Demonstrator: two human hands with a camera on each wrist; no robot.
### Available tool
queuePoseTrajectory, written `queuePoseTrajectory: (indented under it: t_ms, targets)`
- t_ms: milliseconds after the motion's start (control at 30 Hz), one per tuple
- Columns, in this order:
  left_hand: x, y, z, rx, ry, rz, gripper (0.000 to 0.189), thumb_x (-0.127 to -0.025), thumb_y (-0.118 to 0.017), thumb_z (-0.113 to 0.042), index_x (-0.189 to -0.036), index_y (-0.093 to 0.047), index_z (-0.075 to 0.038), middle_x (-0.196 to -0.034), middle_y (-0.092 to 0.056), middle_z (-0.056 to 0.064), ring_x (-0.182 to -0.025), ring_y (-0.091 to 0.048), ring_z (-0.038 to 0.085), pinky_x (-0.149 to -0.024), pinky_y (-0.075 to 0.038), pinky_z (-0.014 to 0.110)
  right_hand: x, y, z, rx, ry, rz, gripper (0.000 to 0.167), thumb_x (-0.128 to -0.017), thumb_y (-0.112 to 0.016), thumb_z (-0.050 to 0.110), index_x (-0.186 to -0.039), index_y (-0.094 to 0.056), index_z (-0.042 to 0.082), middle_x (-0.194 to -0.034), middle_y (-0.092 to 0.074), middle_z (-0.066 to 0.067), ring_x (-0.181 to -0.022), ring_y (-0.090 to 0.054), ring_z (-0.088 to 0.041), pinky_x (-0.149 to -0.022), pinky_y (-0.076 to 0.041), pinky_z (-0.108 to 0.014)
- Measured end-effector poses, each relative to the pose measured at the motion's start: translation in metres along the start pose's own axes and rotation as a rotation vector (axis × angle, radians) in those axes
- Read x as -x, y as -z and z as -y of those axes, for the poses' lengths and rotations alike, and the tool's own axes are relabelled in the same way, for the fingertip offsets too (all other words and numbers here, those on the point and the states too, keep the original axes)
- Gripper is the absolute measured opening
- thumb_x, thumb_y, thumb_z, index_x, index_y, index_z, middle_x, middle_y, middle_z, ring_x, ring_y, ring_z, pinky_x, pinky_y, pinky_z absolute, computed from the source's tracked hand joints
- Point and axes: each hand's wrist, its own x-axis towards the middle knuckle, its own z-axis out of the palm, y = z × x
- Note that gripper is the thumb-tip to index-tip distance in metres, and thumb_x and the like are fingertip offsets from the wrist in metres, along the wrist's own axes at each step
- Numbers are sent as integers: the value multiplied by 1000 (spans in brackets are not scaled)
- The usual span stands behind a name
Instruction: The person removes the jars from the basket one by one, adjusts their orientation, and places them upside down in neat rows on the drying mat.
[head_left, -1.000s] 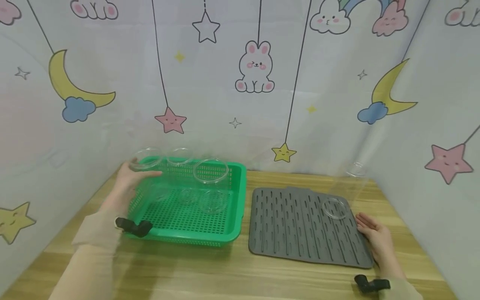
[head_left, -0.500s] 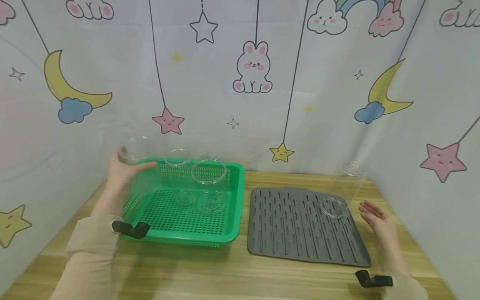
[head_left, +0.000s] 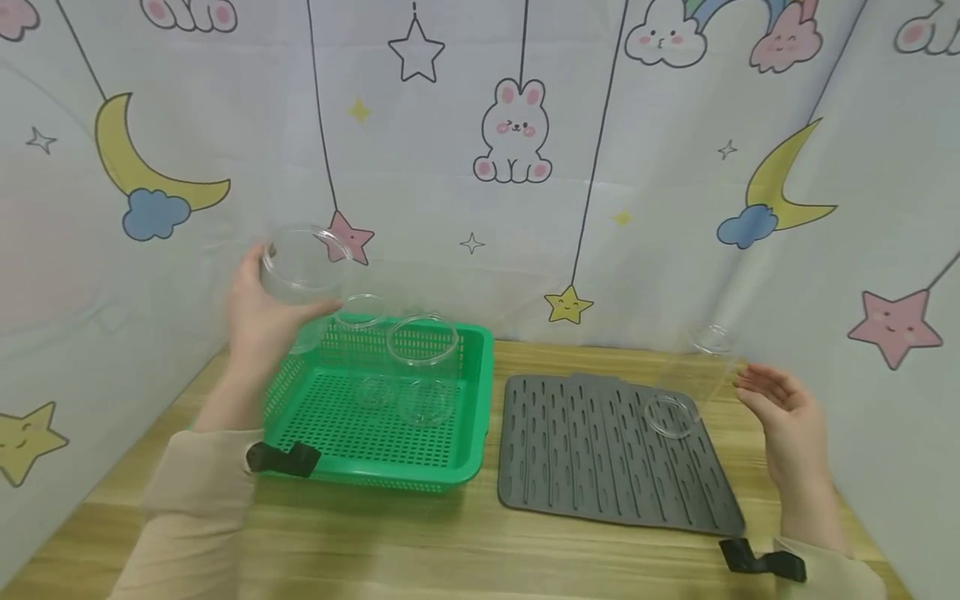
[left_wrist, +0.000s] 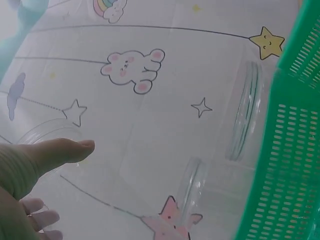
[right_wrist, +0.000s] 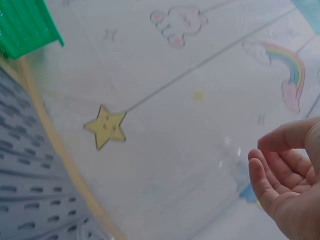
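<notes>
My left hand (head_left: 266,321) grips a clear plastic cup (head_left: 307,279), fingers round its far side and thumb along the near side, raised over the back left of the green basket (head_left: 483,400). The left wrist view shows the thumb (left_wrist: 65,150) across the see-through cup. Two more clear cups, one with a wide rim (head_left: 422,340) and one with a smaller rim (head_left: 362,311), stand mouth up in the basket. Another clear cup (head_left: 690,379) stands mouth down on the grey mat (head_left: 600,467). Beside it my right hand (head_left: 787,417) hovers with loosely bent fingers, holding nothing.
The basket and the ridged mat lie side by side on a wooden table (head_left: 420,542). White cloth (head_left: 480,275) printed with stars, moons and a rabbit hangs behind and at both sides, close to the table's edges.
My left hand has lifted the cup up out of the basket's left back corner. My right hand has risen from the mat's right edge to beside the upside-down cup.
</notes>
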Motion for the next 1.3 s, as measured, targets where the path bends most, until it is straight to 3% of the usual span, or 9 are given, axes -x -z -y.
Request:
queuePoseTrajectory:
  t_ms: [267,467,767,900,1033,1200,1300]
  targets:
    - [25,-19,-36,-73,-233,21,103,-63,-91,-13,-150,-37,-11,-149,-43,16,-136,-39,36,-111,-34,56,-2,-41,31,-14,98,158,32,-91,-56,-14,-114,-64,6,-108,-69,4,-98,-66,-5,-84,-53,-12]
    - [42,-35,-51,-98,-371,58,98,-58,-92,-7,-144,-46,-9,-145,-48,14,-135,-40,36,-113,-32,52,-1,-74,38,33,84,252,32,-93,-57,-9,-119,-61,10,-113,-67,7,-103,-63,-5,-86,-52,-13]
    - [69,-67,-70,-205,-455,159,98,-56,-94,-11,-142,-48,-12,-142,-51,12,-133,-42,35,-108,-39,54,3,-124,36,245,7,347,41,-94,-62,5,-133,-51,13,-127,-58,8,-115,-54,-5,-89,-50,-13]
    - [79,-83,-76,-297,-506,207,99,-56,-95,-16,-142,-48,-11,-141,-52,11,-133,-44,32,-111,-38,50,6,-144,32,272,-26,395,55,-93,-62,4,-144,-40,5,-140,-49,-3,-123,-50,-9,-91,-49,-14]
    - [87,-96,-81,-383,-518,264,100,-54,-95,-16,-143,-48,-12,-141,-52,9,-133,-45,31,-112,-38,48,8,-161,29,259,-47,462,66,-92,-63,4,-151,-33,6,-150,-41,-9,-135,-43,-21,-91,-50,-16]
    - [96,-108,-88,-452,-523,334,102,-53,-96,-15,-143,-48,-14,-142,-52,7,-134,-44,30,-114,-36,48,11,-180,26,227,-70,577,76,-91,-67,8,-155,-27,15,-158,-32,-6,-144,-34,-28,-101,-50,-35]
    - [101,-113,-89,-496,-542,359,102,-54,-97,-18,-144,-48,-14,-142,-51,7,-135,-43,29,-115,-34,47,12,-187,24,211,-72,623,81,-90,-69,12,-156,-24,17,-160,-28,-5,-146,-30,-30,-108,-43,-49]
